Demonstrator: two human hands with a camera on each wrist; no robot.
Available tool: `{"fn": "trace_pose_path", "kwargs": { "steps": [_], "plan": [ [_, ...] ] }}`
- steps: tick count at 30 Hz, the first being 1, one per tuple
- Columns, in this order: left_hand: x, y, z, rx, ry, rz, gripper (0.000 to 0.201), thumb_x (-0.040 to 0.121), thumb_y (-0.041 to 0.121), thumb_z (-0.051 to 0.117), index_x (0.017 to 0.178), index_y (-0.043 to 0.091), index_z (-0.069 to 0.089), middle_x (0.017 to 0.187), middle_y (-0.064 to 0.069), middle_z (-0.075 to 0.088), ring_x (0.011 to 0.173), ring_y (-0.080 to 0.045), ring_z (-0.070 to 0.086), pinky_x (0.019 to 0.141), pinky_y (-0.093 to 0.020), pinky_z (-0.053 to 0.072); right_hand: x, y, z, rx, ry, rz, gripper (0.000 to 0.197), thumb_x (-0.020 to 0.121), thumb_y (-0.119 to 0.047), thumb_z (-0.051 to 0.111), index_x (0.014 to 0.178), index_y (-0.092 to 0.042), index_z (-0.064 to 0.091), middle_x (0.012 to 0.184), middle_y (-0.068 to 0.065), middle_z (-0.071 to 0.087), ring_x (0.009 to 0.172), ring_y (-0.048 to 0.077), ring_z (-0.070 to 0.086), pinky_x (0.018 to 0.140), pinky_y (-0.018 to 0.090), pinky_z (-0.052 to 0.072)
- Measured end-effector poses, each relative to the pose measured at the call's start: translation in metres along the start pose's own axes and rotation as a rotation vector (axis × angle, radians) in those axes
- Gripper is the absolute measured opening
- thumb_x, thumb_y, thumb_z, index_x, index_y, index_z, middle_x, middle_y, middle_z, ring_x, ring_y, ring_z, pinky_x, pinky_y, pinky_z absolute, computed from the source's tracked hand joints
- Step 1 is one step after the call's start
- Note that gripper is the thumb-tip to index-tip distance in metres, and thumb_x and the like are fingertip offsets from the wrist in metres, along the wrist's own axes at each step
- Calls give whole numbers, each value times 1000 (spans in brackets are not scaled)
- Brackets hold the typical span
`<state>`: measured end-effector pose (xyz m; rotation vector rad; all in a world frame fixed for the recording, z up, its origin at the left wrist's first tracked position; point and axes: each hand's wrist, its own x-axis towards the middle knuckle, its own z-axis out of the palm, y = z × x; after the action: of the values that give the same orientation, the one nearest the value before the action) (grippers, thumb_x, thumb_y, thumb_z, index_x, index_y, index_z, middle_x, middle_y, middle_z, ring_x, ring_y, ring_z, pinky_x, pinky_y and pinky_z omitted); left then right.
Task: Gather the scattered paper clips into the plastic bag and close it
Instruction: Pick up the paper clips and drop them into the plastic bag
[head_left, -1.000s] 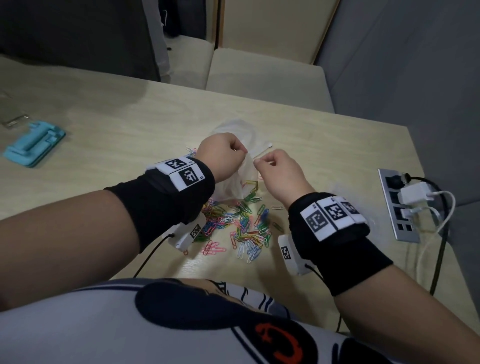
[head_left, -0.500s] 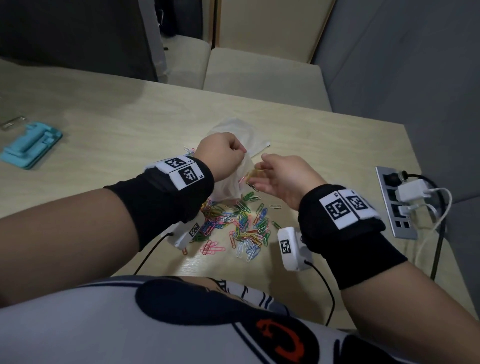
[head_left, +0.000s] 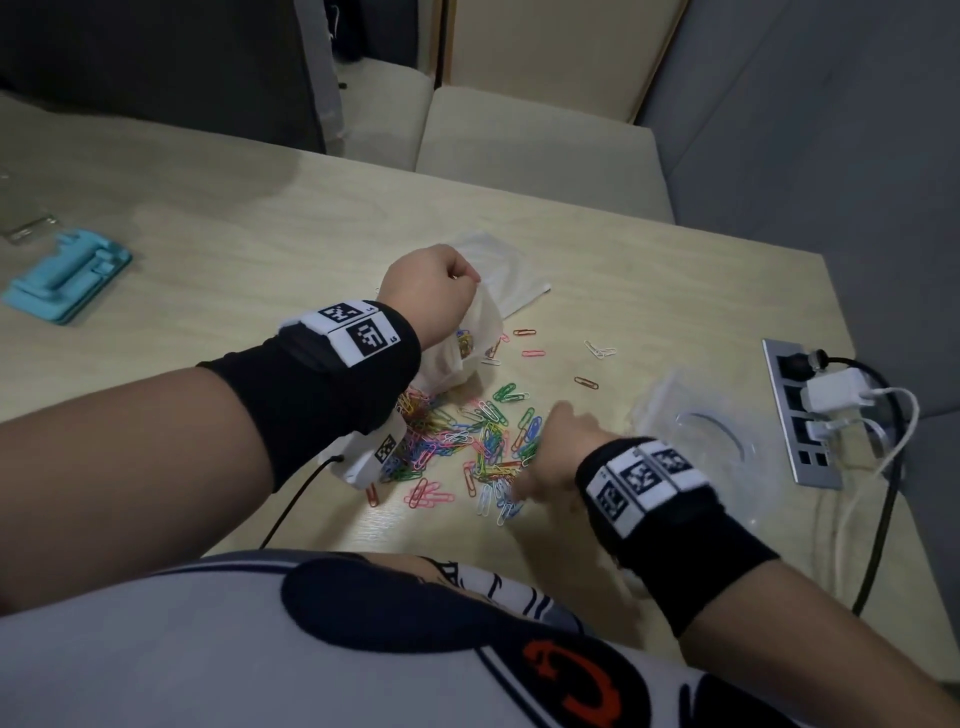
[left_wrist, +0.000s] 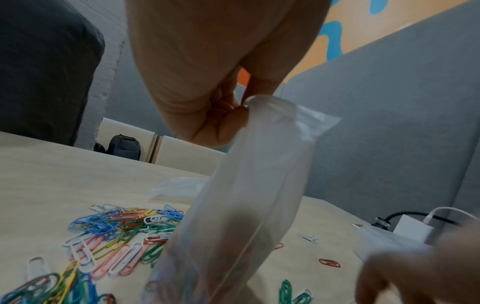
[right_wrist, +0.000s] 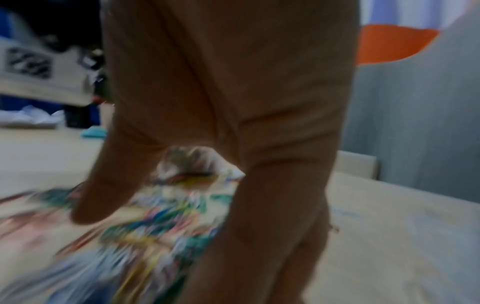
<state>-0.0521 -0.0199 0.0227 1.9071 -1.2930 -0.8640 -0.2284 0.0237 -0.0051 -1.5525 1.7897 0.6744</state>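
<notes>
My left hand (head_left: 460, 285) pinches the top edge of a clear plastic bag (head_left: 470, 358), which hangs down to the table with a few clips inside. The left wrist view shows thumb and fingers (left_wrist: 233, 115) gripping the bag (left_wrist: 246, 205) at its rim. Coloured paper clips (head_left: 467, 441) lie in a pile on the table below and right of the bag. My right hand (head_left: 527, 475) is blurred, low over the pile's right side, with fingers spread and pointing down. In the right wrist view the thumb (right_wrist: 103, 195) stands apart from the fingers, above the clips (right_wrist: 161, 216).
Stray clips (head_left: 586, 383) lie right of the bag. A second flat plastic bag (head_left: 511, 273) lies beyond it, and clear plastic (head_left: 701, 431) lies at the right. A power strip (head_left: 800, 410) with charger and cables sits near the right edge. A blue holder (head_left: 67, 280) is far left.
My right hand left the bag's mouth and dropped toward me onto the clip pile. The left hand keeps its pinch on the bag.
</notes>
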Motion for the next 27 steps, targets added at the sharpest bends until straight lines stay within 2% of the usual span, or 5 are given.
{"fn": "trace_pose_path", "kwargs": {
  "steps": [5, 12, 20, 23, 27],
  "plan": [
    [1, -3, 0, -28, -7, -8, 18, 87, 13, 48, 85, 20, 64, 67, 12, 53, 55, -9, 50, 50, -24, 37, 11, -7, 32, 136, 105, -6, 92, 62, -24, 87, 130, -17, 27, 131, 12, 28, 107, 36, 57, 70, 32, 44],
    [0, -3, 0, -39, -19, -24, 18, 87, 14, 48, 87, 20, 65, 65, 12, 52, 52, -9, 48, 46, -23, 35, 28, -20, 29, 35, 246, -363, 71, 77, -35, 73, 136, -30, 35, 128, 7, 29, 108, 33, 54, 95, 41, 49],
    [-1, -5, 1, -63, -52, -26, 15, 86, 15, 51, 83, 22, 64, 66, 11, 55, 54, -11, 52, 57, -25, 41, 40, -17, 31, -65, 334, -469, 20, 89, -12, 56, 109, -14, 57, 114, 12, 46, 96, 34, 57, 77, 30, 42],
    [-2, -6, 2, -73, -72, -30, 15, 84, 15, 52, 78, 24, 63, 67, 10, 56, 58, -13, 55, 66, -28, 49, 40, -6, 20, 91, 322, -428, 13, 81, -13, 65, 93, -18, 65, 96, 7, 59, 88, 27, 59, 71, 25, 41],
    [-4, -4, 4, -36, -99, -15, 14, 83, 17, 54, 76, 26, 61, 67, 8, 58, 58, -13, 57, 73, -34, 55, 32, 4, -3, 645, 184, -376, 13, 77, -13, 76, 79, -21, 66, 66, 0, 60, 52, 14, 55, 54, 22, 44]
  ]
}}
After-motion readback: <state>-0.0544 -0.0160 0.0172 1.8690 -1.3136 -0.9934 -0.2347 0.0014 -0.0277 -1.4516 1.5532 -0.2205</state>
